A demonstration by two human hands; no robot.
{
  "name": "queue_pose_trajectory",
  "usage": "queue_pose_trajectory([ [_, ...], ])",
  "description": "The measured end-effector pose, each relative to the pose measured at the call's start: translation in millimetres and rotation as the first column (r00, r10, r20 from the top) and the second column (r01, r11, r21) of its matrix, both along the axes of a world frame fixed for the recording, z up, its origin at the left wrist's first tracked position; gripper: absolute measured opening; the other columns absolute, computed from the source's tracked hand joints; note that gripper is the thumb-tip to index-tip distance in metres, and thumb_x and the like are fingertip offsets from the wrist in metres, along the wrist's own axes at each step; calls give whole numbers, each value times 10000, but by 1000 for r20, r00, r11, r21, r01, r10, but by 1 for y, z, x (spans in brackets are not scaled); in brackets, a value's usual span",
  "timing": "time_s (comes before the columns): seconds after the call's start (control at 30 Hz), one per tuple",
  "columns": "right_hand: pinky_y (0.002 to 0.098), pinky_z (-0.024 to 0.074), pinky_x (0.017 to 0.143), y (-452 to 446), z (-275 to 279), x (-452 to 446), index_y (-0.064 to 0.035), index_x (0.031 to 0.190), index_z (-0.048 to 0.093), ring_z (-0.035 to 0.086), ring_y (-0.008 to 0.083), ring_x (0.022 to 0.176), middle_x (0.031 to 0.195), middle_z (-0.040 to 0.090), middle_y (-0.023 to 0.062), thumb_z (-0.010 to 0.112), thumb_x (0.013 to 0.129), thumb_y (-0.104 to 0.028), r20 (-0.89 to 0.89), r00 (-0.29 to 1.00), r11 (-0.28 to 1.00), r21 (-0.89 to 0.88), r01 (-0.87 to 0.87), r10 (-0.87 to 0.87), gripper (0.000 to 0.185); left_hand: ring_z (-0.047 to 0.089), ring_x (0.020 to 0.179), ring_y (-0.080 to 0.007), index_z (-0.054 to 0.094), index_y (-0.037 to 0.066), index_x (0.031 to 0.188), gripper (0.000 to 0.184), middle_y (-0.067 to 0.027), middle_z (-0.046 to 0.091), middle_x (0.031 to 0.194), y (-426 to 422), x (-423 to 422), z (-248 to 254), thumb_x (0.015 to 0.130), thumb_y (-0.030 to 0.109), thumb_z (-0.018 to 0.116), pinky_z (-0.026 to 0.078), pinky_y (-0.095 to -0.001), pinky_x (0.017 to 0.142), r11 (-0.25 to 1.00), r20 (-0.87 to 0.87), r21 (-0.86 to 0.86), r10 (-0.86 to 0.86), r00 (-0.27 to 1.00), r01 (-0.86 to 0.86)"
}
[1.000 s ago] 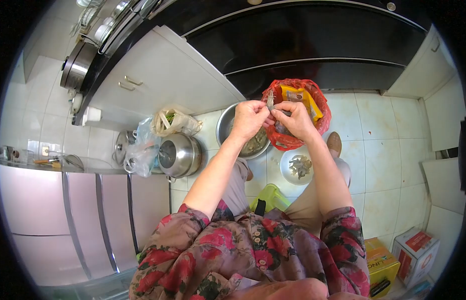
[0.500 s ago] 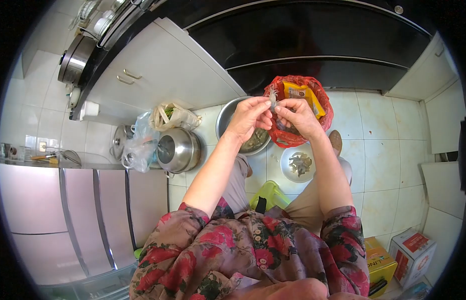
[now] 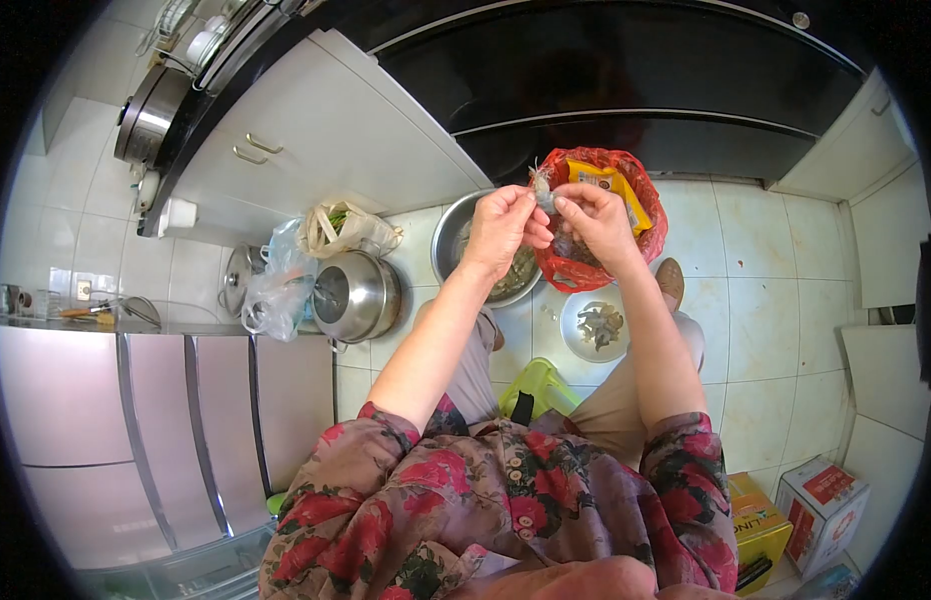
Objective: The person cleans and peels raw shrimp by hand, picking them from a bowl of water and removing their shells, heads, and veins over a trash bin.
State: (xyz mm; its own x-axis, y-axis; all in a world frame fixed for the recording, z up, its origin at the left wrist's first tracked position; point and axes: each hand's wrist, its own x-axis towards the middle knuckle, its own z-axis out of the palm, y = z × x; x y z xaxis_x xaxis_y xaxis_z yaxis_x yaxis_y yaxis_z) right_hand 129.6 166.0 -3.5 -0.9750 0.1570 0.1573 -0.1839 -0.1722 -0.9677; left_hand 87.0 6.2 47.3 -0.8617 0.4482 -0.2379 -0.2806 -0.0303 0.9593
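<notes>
A small greyish shrimp (image 3: 543, 190) is pinched between my two hands, its legs and feelers pointing up. My left hand (image 3: 504, 229) grips it from the left, and my right hand (image 3: 598, 226) holds its right side. Under my left hand is a steel basin (image 3: 449, 245) with more shrimp in cloudy water. Just beyond my right hand a red plastic bag (image 3: 654, 190) stands open, with a yellow packet (image 3: 589, 176) inside. A white bowl (image 3: 576, 338) on the floor below my right hand contains several shrimp pieces.
A steel pot (image 3: 371, 300), a clear plastic bag (image 3: 276, 295) and a pale bag of greens (image 3: 371, 237) stand at the left by the cabinet (image 3: 316, 130). A green stool (image 3: 539, 385) shows between my legs. Two boxes, one yellow (image 3: 756, 530), one white-red (image 3: 821, 510), sit lower right.
The shrimp's head end now tilts slightly left above my fingertips. Both hands have shifted slightly while keeping their pinch, and the view has moved a little.
</notes>
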Motion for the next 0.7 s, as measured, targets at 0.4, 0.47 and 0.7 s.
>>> queue_pose_trajectory([
  [0.4,280,472,500,-12,-1,3,18,849,656,609,130,519,607,636,90,668,862,-249,43,986,964,221,145,-159,268,668,623,-212,668,-17,904,137,-176,663,717,18,6,-29,857,87,593,512,-301,594,922,-645,-284,20,764,-263],
  [0.47,271,466,483,-10,3,5,30,834,648,603,110,511,597,632,76,653,855,-214,98,991,988,130,83,-96,246,668,624,-215,670,-17,900,138,-177,664,715,16,5,-29,859,87,589,512,-296,595,916,-652,-307,-4,759,-259],
  [0.7,248,454,471,-4,7,8,34,771,622,587,87,507,591,616,62,602,824,-122,127,990,990,136,48,-65,165,674,632,-173,658,-45,911,156,-129,680,729,19,4,-11,883,86,578,539,-280,574,927,-516,-365,-125,847,-85],
])
